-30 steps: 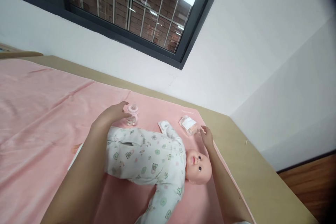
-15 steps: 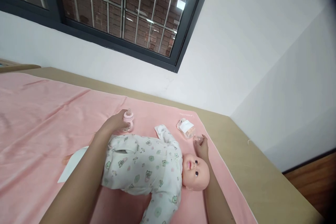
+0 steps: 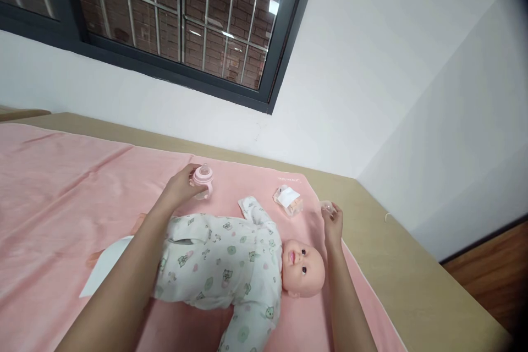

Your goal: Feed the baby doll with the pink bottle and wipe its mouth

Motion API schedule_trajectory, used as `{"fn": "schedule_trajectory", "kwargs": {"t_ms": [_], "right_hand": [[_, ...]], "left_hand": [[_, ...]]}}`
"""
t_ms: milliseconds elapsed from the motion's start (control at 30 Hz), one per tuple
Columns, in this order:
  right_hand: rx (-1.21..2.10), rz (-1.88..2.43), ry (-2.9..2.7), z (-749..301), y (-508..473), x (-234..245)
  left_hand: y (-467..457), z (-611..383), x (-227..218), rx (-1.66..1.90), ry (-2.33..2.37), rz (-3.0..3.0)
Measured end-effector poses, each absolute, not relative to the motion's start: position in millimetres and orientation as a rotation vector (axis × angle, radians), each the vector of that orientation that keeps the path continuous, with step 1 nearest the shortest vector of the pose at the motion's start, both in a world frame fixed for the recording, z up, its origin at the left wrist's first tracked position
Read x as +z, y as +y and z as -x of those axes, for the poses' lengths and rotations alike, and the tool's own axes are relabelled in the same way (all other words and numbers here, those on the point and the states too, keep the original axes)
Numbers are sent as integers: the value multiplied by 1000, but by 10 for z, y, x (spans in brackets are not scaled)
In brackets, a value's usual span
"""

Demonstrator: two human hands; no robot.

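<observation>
My left hand [image 3: 182, 186] is wrapped round a pink baby bottle [image 3: 203, 178] with a clear teat on top, held upright beyond the doll's middle. Past the doll's head, my right hand [image 3: 333, 221] grips a small clear cap [image 3: 329, 208] between thumb and fingers. Between my arms a baby doll [image 3: 231, 261] lies on its back in white patterned clothes, its bald head to the right. My left forearm crosses over the doll's lower part and hides some of it.
A clear packet [image 3: 288, 199] with a white label lies beyond the doll's shoulder. White paper [image 3: 105, 265] lies by the doll's legs. The pink cloth [image 3: 74, 192] covers most of the tan surface [image 3: 396, 264], which meets a white wall below a barred window [image 3: 177, 16].
My right hand has lifted the clear cap and moved it right, away from the packet. My left hand has raised the bottle slightly. The whole view has shifted a little.
</observation>
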State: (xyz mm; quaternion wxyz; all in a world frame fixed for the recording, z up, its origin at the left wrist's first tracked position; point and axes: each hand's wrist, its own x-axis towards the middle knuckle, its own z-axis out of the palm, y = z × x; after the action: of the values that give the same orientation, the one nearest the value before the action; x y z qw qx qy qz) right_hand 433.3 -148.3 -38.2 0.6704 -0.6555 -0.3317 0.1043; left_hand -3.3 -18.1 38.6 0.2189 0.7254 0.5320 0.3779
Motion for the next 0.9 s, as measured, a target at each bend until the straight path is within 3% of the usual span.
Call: {"fn": "schedule_trajectory", "kwargs": {"t_ms": [133, 367, 900], "right_hand": [[209, 1290, -847, -4047, -1634, 174], [260, 1116, -1142, -3134, -2168, 826], [677, 1057, -1316, -2535, -2311, 729]], "left_hand": [[-527, -266, 680, 1208, 1141, -1948], [-1395, -817, 966, 1025, 875, -2304], [-1767, -1063, 877, 1100, 893, -2469]]}}
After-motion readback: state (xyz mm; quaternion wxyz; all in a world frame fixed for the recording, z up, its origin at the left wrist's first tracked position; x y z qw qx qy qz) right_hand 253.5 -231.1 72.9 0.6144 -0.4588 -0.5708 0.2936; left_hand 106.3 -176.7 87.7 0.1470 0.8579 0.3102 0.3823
